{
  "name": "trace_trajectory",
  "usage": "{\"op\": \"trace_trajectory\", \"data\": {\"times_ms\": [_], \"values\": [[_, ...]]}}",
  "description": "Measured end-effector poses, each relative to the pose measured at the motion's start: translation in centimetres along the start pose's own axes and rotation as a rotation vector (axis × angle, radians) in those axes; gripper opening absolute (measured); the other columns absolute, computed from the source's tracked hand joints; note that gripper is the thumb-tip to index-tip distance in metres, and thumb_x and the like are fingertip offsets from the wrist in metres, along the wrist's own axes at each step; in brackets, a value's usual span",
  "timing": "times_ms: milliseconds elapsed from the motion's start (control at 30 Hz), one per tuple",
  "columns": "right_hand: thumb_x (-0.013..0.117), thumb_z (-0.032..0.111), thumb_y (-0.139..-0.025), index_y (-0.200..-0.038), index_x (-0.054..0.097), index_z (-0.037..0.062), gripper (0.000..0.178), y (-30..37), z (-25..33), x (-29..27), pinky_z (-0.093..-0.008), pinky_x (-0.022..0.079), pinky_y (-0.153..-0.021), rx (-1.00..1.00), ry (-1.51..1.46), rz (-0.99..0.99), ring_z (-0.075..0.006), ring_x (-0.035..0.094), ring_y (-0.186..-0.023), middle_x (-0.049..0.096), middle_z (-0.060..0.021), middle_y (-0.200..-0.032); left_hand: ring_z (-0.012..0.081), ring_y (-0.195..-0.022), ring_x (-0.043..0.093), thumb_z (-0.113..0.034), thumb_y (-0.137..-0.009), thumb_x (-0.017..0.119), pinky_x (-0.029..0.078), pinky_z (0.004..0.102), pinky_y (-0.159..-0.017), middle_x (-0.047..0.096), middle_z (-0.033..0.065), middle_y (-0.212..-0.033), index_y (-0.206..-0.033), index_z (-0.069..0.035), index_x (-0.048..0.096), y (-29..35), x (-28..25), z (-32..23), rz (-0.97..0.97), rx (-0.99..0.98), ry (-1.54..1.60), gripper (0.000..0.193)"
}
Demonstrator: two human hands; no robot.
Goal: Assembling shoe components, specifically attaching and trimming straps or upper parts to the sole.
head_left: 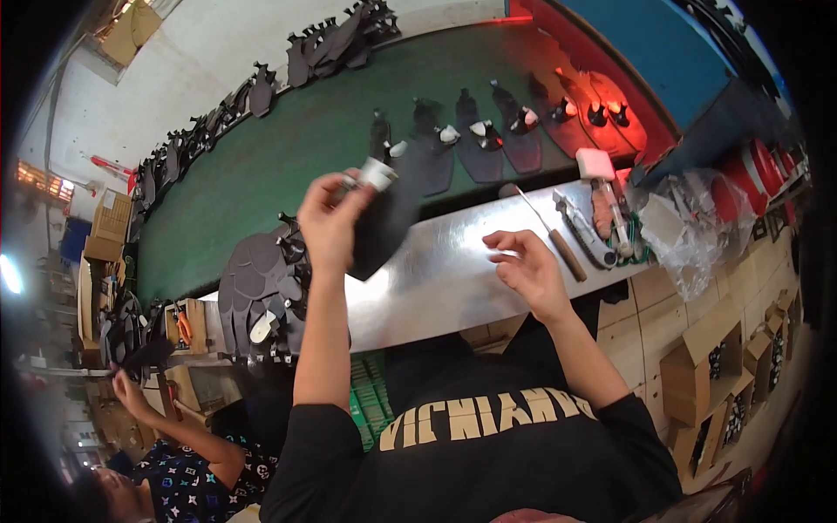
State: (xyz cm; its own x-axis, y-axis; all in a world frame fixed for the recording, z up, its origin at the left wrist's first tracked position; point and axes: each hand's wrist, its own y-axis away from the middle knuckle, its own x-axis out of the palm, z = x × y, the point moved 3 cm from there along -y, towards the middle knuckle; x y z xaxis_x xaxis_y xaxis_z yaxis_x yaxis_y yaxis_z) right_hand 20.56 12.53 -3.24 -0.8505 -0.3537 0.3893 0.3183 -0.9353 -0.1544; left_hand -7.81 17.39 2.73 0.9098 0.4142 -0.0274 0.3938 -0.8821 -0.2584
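Observation:
My left hand (330, 225) is raised over the near edge of the green belt, its fingers closed around the upper end of a dark shoe sole (385, 231). A white piece (378, 173) shows at the fingertips; its kind is blurred. The sole hangs tilted above the metal tabletop (418, 301). To the right, my right hand (530, 272) hovers over the same tabletop with fingers apart and nothing in them. Beyond both hands, a row of dark soles (478, 161) lies on the belt (235, 183), several with small white pieces on them.
A pile of dark soles (248, 283) sits left of my left arm. On the tabletop's right lie a wooden-handled tool (568, 255), pliers (586, 231), a white block (595, 164) and a clear plastic bag (697, 231). Cardboard boxes (697, 366) stand lower right. A co-worker's arm (187, 440) reaches in lower left.

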Motion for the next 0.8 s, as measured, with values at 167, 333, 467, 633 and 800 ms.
{"op": "trace_trajectory", "data": {"times_ms": [167, 333, 467, 633, 800], "values": [[0.07, 0.007, -0.078, -0.117, 0.056, 0.0002, 0.042, -0.3, 1.5, 4.2, -0.037, 0.039, -0.103, 0.07, -0.402, 0.082, -0.0271, 0.053, -0.122, 0.061, -0.012, -0.117, 0.0146, -0.095, 0.064, 0.003, -0.082, 0.072, 0.05, 0.0283, -0.087, 0.07, 0.0116, -0.109, -0.102, 0.001, 0.068, 11.2, 2.3, 0.3, 0.327, -0.416, 0.38, 0.021], [0.07, 0.014, -0.08, -0.105, 0.053, 0.0028, 0.032, 1.1, 3.6, 3.6, -0.0361, 0.044, -0.095, 0.011, -0.408, 0.022, -0.0245, 0.059, -0.104, 0.057, -0.0074, -0.099, 0.0185, -0.106, 0.061, 0.003, -0.082, 0.069, 0.047, 0.0322, -0.095, 0.066, 0.0135, -0.117, -0.109, -0.001, 0.068, 13.4, 1.4, 1.1, 0.353, -0.379, 0.506, 0.027], [0.072, 0.002, -0.078, -0.091, 0.045, 0.0075, 0.031, 3.0, 3.4, 3.6, -0.0226, 0.041, -0.072, 0.132, -0.037, 0.101, -0.0096, 0.049, -0.078, 0.048, -0.0011, -0.089, 0.0171, -0.099, 0.064, 0.004, -0.083, 0.068, 0.056, 0.0299, -0.082, 0.066, 0.0134, -0.115, -0.112, 0.0, 0.066, 14.4, 0.9, 1.1, 0.353, -0.485, 0.559, 0.03], [0.076, 0.005, -0.076, -0.118, 0.058, 0.002, 0.046, 4.5, 3.6, 4.3, -0.0277, 0.049, -0.083, -0.026, 0.486, 0.14, -0.0173, 0.064, -0.092, 0.066, -0.01, -0.1, 0.0162, -0.09, 0.067, 0.005, -0.084, 0.066, 0.061, 0.0266, -0.067, 0.065, 0.0156, -0.116, -0.115, 0.002, 0.064, 15.1, 0.6, 1.1, 0.338, -0.49, 0.583, 0.031], [0.075, 0.001, -0.073, -0.119, 0.063, 0.0018, 0.048, 4.8, 3.4, 4.8, -0.0307, 0.051, -0.083, -0.185, 0.604, 0.143, -0.0249, 0.068, -0.093, 0.069, -0.0143, -0.106, 0.0195, -0.092, 0.068, 0.008, -0.082, 0.065, 0.062, 0.0294, -0.072, 0.064, 0.0188, -0.118, -0.117, 0.005, 0.063, 15.5, 0.6, 0.9, 0.308, -0.471, 0.593, 0.036]]}}
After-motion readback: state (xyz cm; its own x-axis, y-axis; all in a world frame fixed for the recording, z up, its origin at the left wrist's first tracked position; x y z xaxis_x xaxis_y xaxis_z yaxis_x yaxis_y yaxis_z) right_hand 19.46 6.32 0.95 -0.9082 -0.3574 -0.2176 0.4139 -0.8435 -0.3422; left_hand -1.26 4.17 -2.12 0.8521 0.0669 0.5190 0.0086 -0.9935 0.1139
